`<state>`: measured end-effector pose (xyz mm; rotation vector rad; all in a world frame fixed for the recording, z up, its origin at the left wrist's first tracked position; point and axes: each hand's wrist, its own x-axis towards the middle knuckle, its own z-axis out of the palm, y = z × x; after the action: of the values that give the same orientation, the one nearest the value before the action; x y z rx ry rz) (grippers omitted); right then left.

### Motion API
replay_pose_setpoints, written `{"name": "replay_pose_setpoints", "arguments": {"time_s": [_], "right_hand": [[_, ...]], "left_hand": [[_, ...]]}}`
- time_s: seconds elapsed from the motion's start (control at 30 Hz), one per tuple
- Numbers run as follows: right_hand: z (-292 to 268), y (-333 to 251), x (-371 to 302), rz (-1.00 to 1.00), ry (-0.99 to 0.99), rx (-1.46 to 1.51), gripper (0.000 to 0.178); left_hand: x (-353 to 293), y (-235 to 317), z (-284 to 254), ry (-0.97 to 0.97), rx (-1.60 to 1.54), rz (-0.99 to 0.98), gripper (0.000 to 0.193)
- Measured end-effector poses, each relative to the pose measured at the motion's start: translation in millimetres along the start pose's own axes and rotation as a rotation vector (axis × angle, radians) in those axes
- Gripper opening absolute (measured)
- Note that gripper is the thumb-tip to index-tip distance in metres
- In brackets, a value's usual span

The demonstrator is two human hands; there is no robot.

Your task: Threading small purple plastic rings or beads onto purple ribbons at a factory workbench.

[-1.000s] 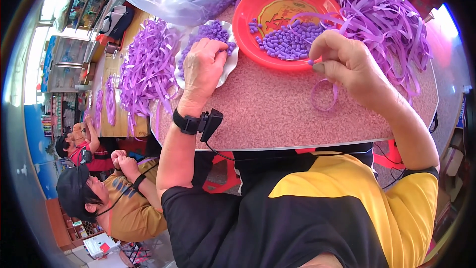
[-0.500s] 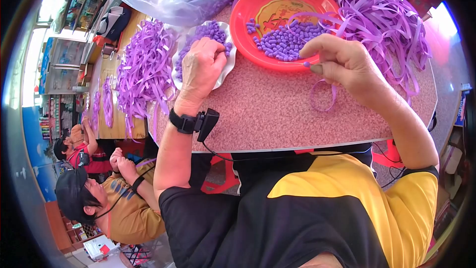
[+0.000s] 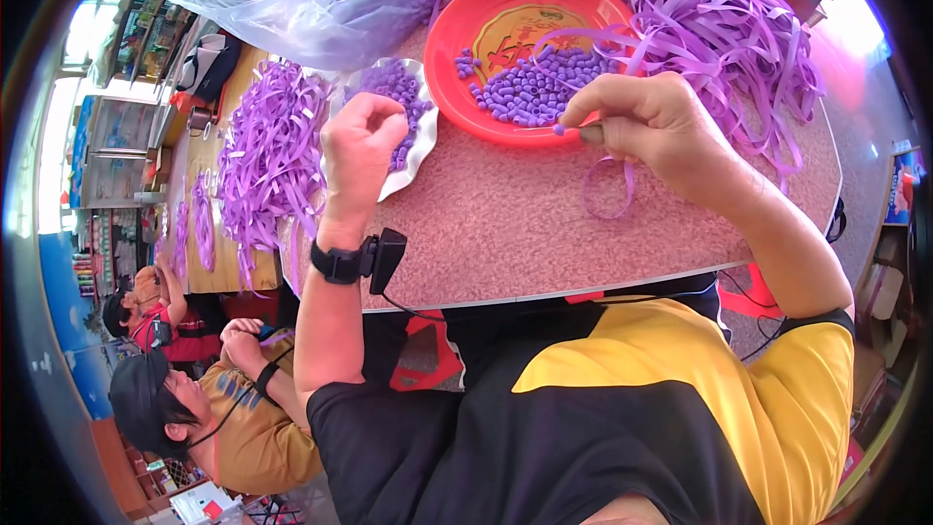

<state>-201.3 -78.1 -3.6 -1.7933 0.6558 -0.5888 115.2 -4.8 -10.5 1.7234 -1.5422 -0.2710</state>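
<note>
Unlike half a second ago, the left hand (image 3: 358, 151) is raised off the purple beads (image 3: 391, 81) at the white dish's (image 3: 422, 149) eight o'clock side, thumb and fingers curled together, though whether they hold a bead I cannot tell. The right hand (image 3: 671, 129) stays clamped, thumb against forefinger, on a purple ribbon (image 3: 630, 187) near the red plate's (image 3: 445, 87) five o'clock rim; its beaded end points toward nine o'clock, long axis roughly nine-to-three, while a loop trails toward six o'clock over the table (image 3: 505, 219)
</note>
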Motion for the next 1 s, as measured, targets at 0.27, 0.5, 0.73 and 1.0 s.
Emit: {"name": "replay_pose_setpoints", "arguments": {"time_s": [0.27,0.5,0.73,1.0], "right_hand": [[3.7,-19.5,-3.7,0.068,-0.019,-0.019,0.027],[12.0,-9.2,-3.6,-0.063,0.080,-0.008,0.027],[12.8,-10.0,-4.5,-0.057,0.129,0.082,0.026],[13.6,-4.7,-3.8,-0.045,0.153,0.079,0.025]], "left_hand": [[-30.1,44.7,28.9,-0.341,-1.673,-0.547,0.013],[-41.6,80.2,71.4,-0.271,-1.900,-0.595,0.010],[-41.0,83.2,80.0,-0.236,-1.882,-0.603,0.009],[-42.8,87.0,83.5,-0.157,-1.833,-0.540,0.009]]}}
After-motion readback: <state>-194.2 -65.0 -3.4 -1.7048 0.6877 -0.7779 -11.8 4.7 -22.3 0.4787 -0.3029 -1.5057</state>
